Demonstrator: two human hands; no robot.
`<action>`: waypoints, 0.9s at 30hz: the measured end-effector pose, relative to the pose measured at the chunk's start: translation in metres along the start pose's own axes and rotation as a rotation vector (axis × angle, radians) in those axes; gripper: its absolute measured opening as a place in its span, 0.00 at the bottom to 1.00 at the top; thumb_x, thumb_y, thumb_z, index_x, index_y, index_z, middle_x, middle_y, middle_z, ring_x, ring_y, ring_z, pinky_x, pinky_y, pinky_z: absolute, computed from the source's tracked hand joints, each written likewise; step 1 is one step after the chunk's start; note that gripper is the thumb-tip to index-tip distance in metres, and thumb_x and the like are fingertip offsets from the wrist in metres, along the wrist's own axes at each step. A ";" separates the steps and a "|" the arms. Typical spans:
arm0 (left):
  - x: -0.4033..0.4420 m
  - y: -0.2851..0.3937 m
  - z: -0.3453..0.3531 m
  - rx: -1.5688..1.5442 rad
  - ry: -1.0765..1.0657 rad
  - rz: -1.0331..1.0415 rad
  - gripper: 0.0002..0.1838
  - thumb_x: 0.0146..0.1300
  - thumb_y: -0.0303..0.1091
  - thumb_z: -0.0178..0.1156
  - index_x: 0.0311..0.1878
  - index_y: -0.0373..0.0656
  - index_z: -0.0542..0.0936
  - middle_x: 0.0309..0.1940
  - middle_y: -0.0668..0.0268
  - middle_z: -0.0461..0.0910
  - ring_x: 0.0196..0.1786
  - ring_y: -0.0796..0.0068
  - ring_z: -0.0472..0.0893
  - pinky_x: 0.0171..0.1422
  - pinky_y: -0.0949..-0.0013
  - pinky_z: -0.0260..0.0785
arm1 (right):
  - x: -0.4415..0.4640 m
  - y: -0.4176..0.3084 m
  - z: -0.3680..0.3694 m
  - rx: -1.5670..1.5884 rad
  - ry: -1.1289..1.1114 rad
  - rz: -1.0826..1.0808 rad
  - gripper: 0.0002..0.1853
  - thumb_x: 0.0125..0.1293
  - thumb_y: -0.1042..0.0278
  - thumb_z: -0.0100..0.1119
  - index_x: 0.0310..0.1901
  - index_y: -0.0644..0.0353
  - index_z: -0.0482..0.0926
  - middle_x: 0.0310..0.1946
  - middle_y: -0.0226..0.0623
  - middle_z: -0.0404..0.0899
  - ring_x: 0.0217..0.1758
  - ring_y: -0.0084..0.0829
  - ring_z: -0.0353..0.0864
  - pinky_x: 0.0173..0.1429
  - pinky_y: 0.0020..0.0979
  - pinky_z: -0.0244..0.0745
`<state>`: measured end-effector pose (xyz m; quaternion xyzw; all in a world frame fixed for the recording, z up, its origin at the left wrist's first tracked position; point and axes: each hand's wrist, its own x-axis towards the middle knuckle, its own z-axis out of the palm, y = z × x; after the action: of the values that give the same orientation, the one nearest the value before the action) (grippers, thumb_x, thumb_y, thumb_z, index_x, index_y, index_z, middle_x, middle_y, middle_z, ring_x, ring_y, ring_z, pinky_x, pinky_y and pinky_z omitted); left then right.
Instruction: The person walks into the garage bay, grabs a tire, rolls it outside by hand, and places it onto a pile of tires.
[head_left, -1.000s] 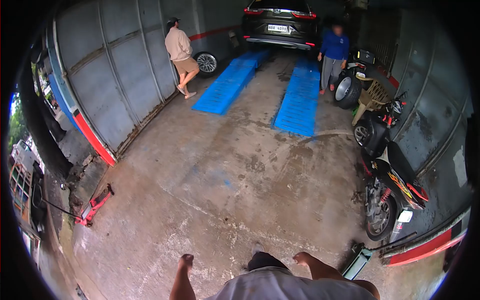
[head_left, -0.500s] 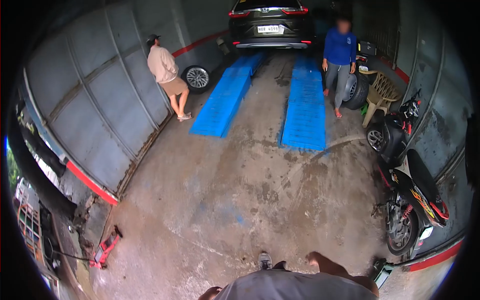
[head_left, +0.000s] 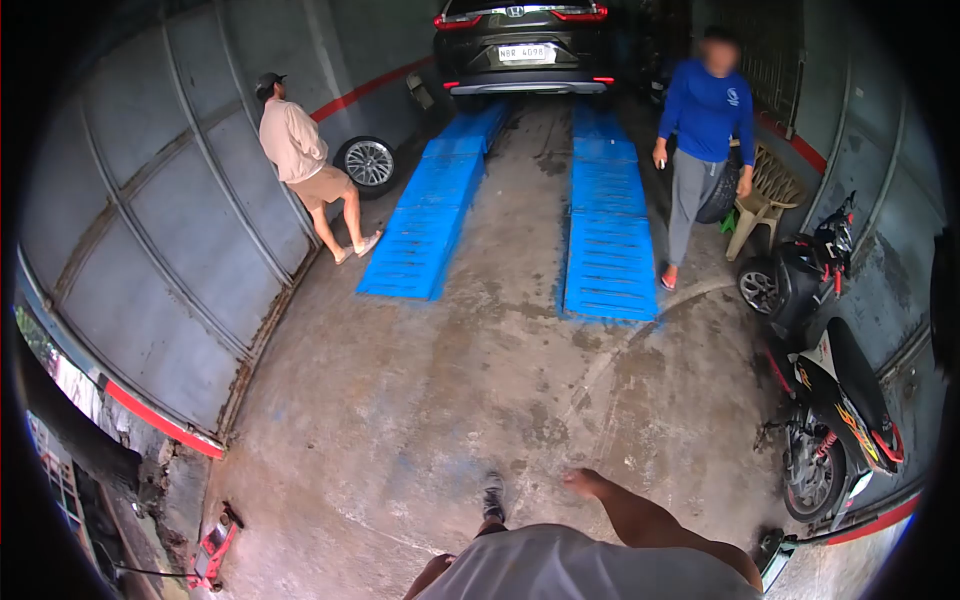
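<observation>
My right hand (head_left: 582, 483) swings forward over the concrete floor (head_left: 400, 400), touching nothing that I can see. Its fingers are smeared by motion, so their pose is unclear. Of my left side only a bit of arm (head_left: 430, 577) shows beside my grey shirt (head_left: 570, 570); the left hand itself is out of sight. One of my shoes (head_left: 494, 492) steps ahead on the floor, just left of the right hand.
Two blue ramps (head_left: 415, 235) (head_left: 610, 250) lead to a dark car (head_left: 520, 50). A person in beige (head_left: 292, 140) stands left near a loose wheel (head_left: 368, 163); a person in blue (head_left: 708, 110) walks right. Motorcycles (head_left: 840, 410) and a plastic chair (head_left: 762, 205) line the right wall. A red floor jack (head_left: 212, 550) lies lower left.
I have moved forward, so the ramps, car and people look nearer. My right arm has swung further forward. The person in blue has come closer along the right ramp.
</observation>
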<state>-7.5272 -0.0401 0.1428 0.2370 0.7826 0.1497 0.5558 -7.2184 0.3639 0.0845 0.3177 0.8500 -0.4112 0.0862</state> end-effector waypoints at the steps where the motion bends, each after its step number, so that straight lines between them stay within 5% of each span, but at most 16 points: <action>1: 0.018 0.011 -0.023 0.056 -0.021 0.029 0.19 0.61 0.36 0.63 0.57 0.52 0.82 0.46 0.64 0.87 0.49 0.74 0.84 0.54 0.67 0.75 | 0.012 0.010 0.013 -0.138 -0.154 0.059 0.21 0.67 0.45 0.52 0.43 0.54 0.84 0.43 0.48 0.83 0.47 0.49 0.82 0.51 0.47 0.75; 4: 0.076 0.042 -0.093 0.242 -0.078 0.123 0.20 0.61 0.33 0.62 0.57 0.53 0.82 0.46 0.64 0.87 0.49 0.74 0.84 0.54 0.67 0.75 | -0.012 0.020 0.016 -0.089 -0.305 0.316 0.24 0.71 0.40 0.49 0.52 0.51 0.80 0.47 0.45 0.83 0.50 0.48 0.81 0.56 0.45 0.74; 6: 0.123 0.059 -0.143 0.424 -0.086 0.225 0.20 0.60 0.32 0.61 0.58 0.54 0.82 0.46 0.64 0.87 0.50 0.74 0.84 0.54 0.67 0.75 | -0.037 0.030 0.000 -0.367 -0.361 0.084 0.22 0.67 0.60 0.52 0.63 0.43 0.77 0.61 0.33 0.79 0.63 0.35 0.77 0.68 0.34 0.70; 7: 0.148 0.066 -0.167 0.531 -0.065 0.318 0.21 0.60 0.31 0.61 0.58 0.54 0.82 0.46 0.64 0.87 0.50 0.74 0.84 0.54 0.67 0.75 | -0.030 0.069 0.015 -0.339 -0.352 0.163 0.26 0.63 0.64 0.53 0.65 0.40 0.76 0.65 0.29 0.75 0.66 0.31 0.75 0.71 0.31 0.69; 8: 0.167 0.080 -0.196 0.585 -0.093 0.428 0.23 0.59 0.26 0.56 0.57 0.55 0.82 0.45 0.64 0.87 0.46 0.72 0.85 0.48 0.65 0.77 | -0.050 0.040 -0.020 0.056 -0.220 0.466 0.24 0.64 0.64 0.52 0.63 0.41 0.78 0.62 0.30 0.78 0.64 0.31 0.77 0.67 0.30 0.72; 9: 0.176 0.111 -0.218 0.569 -0.044 0.051 0.19 0.62 0.29 0.60 0.56 0.54 0.82 0.44 0.64 0.87 0.41 0.70 0.86 0.42 0.64 0.77 | -0.050 0.075 -0.003 0.076 -0.062 0.630 0.18 0.66 0.62 0.51 0.55 0.43 0.82 0.54 0.29 0.82 0.58 0.30 0.81 0.63 0.30 0.75; 10: 0.191 0.142 -0.244 0.669 -0.161 -0.057 0.22 0.63 0.30 0.61 0.60 0.56 0.80 0.54 0.67 0.84 0.49 0.65 0.85 0.52 0.69 0.77 | -0.038 0.130 0.014 -0.083 -0.298 0.654 0.22 0.53 0.57 0.67 0.50 0.54 0.81 0.50 0.37 0.84 0.54 0.32 0.82 0.52 0.33 0.77; 11: 0.225 0.144 -0.266 0.623 -0.076 0.023 0.18 0.68 0.51 0.62 0.53 0.52 0.84 0.45 0.60 0.86 0.42 0.61 0.86 0.44 0.62 0.76 | -0.062 0.080 -0.032 0.099 -0.074 0.695 0.17 0.57 0.63 0.62 0.49 0.56 0.78 0.53 0.37 0.81 0.53 0.30 0.81 0.51 0.33 0.77; 12: 0.249 0.159 -0.285 0.726 -0.017 0.219 0.21 0.68 0.54 0.60 0.51 0.49 0.85 0.47 0.58 0.85 0.49 0.57 0.84 0.52 0.60 0.74 | -0.064 0.069 -0.048 0.097 0.001 0.717 0.18 0.58 0.62 0.61 0.50 0.54 0.78 0.54 0.34 0.80 0.56 0.29 0.79 0.54 0.33 0.76; 13: 0.269 0.200 -0.291 0.722 0.012 0.036 0.22 0.68 0.55 0.60 0.50 0.47 0.85 0.49 0.57 0.85 0.54 0.56 0.82 0.58 0.59 0.72 | -0.068 0.077 -0.047 0.000 0.005 0.688 0.18 0.59 0.61 0.61 0.52 0.51 0.78 0.56 0.31 0.80 0.58 0.28 0.77 0.57 0.33 0.75; 14: 0.297 0.230 -0.296 0.696 -0.008 0.088 0.22 0.68 0.56 0.60 0.51 0.48 0.84 0.50 0.56 0.84 0.54 0.56 0.82 0.58 0.59 0.72 | -0.072 0.086 -0.046 -0.124 0.000 0.630 0.18 0.60 0.60 0.61 0.53 0.48 0.78 0.57 0.28 0.79 0.61 0.26 0.76 0.60 0.32 0.75; 16: 0.330 0.327 -0.286 0.840 -0.146 0.343 0.22 0.68 0.57 0.57 0.53 0.51 0.84 0.53 0.53 0.82 0.57 0.57 0.81 0.60 0.61 0.71 | -0.079 0.106 -0.044 -0.281 -0.013 0.571 0.19 0.63 0.58 0.60 0.56 0.42 0.77 0.60 0.21 0.77 0.66 0.24 0.73 0.66 0.32 0.73; 18: 0.335 0.458 -0.248 0.715 -0.041 0.325 0.22 0.71 0.53 0.54 0.57 0.49 0.81 0.57 0.56 0.80 0.59 0.55 0.79 0.62 0.61 0.70 | -0.064 0.129 -0.057 -0.212 -0.090 0.614 0.19 0.63 0.58 0.61 0.56 0.42 0.78 0.60 0.23 0.77 0.65 0.25 0.74 0.64 0.33 0.74; 21: 0.397 0.590 -0.192 0.488 -0.120 0.934 0.18 0.70 0.47 0.58 0.51 0.43 0.81 0.50 0.57 0.83 0.57 0.60 0.81 0.61 0.63 0.71 | -0.038 0.177 -0.076 -0.048 -0.325 0.694 0.20 0.62 0.61 0.62 0.57 0.43 0.79 0.58 0.27 0.79 0.61 0.30 0.78 0.59 0.36 0.78; 24: 0.438 0.685 -0.134 0.030 -0.310 0.893 0.13 0.70 0.41 0.60 0.48 0.42 0.81 0.47 0.59 0.84 0.51 0.64 0.83 0.58 0.66 0.73 | -0.028 0.218 -0.123 -0.022 -0.464 0.719 0.21 0.58 0.64 0.65 0.56 0.45 0.81 0.56 0.33 0.81 0.57 0.35 0.81 0.55 0.39 0.80; 27: 0.432 0.766 -0.122 0.545 -0.251 0.960 0.14 0.69 0.42 0.62 0.47 0.41 0.80 0.44 0.61 0.85 0.49 0.69 0.84 0.55 0.67 0.74 | 0.049 0.251 -0.225 -0.284 -0.439 0.511 0.23 0.51 0.65 0.69 0.51 0.52 0.83 0.49 0.41 0.84 0.55 0.39 0.83 0.52 0.41 0.80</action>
<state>-7.6014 0.8413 0.2203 0.7174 0.5253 0.1490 0.4326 -7.0776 0.6721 0.0486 0.4090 0.7529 -0.3128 0.4099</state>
